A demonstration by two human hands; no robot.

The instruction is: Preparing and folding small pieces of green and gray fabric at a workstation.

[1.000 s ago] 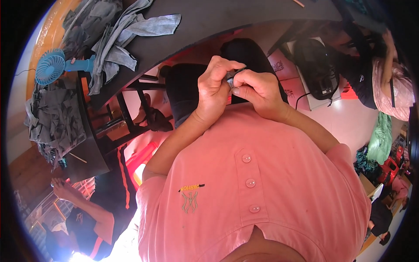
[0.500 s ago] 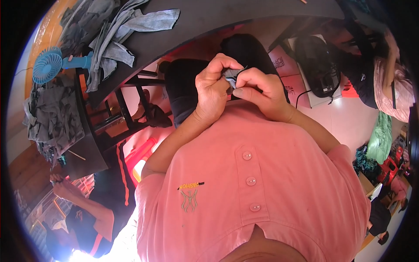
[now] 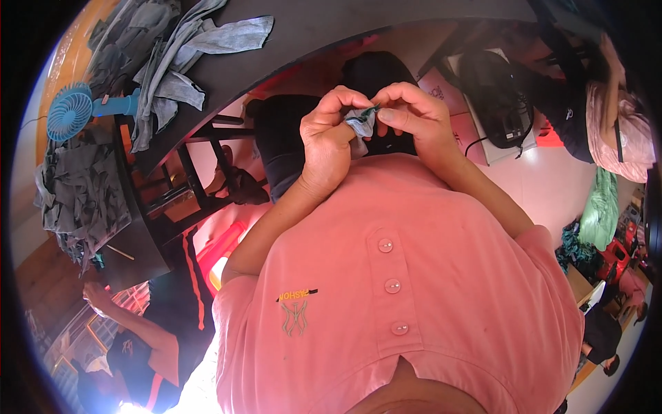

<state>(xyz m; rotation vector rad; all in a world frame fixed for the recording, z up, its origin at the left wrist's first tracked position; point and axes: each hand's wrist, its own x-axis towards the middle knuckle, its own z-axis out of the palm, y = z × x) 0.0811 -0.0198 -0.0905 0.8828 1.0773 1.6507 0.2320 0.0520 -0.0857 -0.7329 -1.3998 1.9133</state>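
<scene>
Before the pink shirt (image 3: pixel 331 241), left hand (image 3: pixel 327 141) and right hand (image 3: pixel 422 123) angle inward, pinching grey cloth (image 3: pixel 360 124); fabric strips (image 3: pixel 231 36) lie on a black table (image 3: pixel 324 24).

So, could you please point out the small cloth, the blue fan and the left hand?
Small cloth (image 3: pixel 360 123), head view: its pale crumpled part.
Blue fan (image 3: pixel 69 112), head view: its round grille.
Left hand (image 3: pixel 325 143), head view: its middle.

Yellow lettering (image 3: pixel 294 297) and a line emblem (image 3: pixel 294 318) mark the pink shirt (image 3: pixel 338 276).
</scene>
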